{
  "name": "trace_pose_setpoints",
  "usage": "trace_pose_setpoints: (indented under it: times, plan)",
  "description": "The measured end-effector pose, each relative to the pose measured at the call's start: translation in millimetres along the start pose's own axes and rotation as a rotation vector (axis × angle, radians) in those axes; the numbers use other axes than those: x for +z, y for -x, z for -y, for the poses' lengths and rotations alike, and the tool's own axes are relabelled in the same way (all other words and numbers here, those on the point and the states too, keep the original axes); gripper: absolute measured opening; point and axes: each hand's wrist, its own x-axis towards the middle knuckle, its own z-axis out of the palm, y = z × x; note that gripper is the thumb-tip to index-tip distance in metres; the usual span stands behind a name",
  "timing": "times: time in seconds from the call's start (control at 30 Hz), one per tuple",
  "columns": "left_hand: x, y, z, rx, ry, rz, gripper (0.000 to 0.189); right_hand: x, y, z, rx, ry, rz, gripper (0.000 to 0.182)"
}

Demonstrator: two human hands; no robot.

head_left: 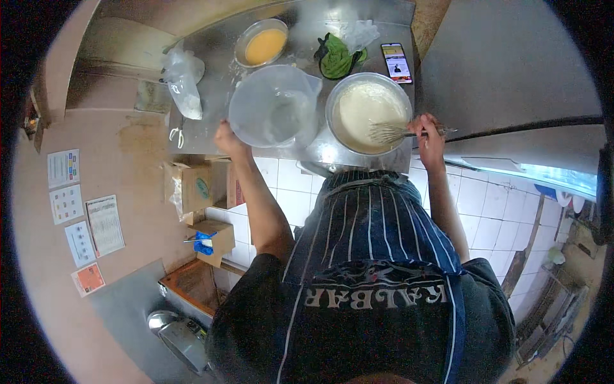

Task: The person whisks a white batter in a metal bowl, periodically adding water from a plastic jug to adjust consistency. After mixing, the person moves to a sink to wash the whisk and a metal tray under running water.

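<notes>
My right hand [428, 139] is closed around the handle of a wire balloon whisk [386, 133]. The whisk's wires lean into pale, creamy batter [367, 108] in a round metal bowl [332, 126] near the counter's front edge. To the left of that bowl is a large translucent plastic jug [252, 103], its spout facing the bowl. My left hand [230, 140] makes a fist at the jug's side, opposite the spout, apparently gripping its handle, which the fingers hide. Whether the jug holds any liquid is unclear.
On the steel counter [211, 129] are a bowl of orange-yellow liquid [265, 46], a green cloth [336, 57], a clear plastic bag [362, 36], a lit phone [397, 63], a bag of white powder [186, 91] and white-handled scissors [177, 138]. Cardboard boxes [194, 187] stand below left.
</notes>
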Motion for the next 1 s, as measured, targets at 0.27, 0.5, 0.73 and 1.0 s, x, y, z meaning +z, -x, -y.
trace_pose_setpoints:
  times: [0.27,0.5,0.73,1.0]
  plan:
    - [-4,-30,7,0.091,-0.125,0.114,0.04,8,-1,-14,0.237,-0.477,-0.044,0.025]
    - [32,-21,-22,0.167,-0.19,0.217,0.039,5,-6,0,0.175,-0.364,-0.031,0.026]
    - [46,-22,-27,0.165,-0.269,0.307,0.035,8,-8,19,0.302,-0.54,-0.079,0.03]
    - [57,-15,-46,0.213,-0.441,0.354,0.038,9,-6,9,0.364,-0.589,-0.136,0.029]
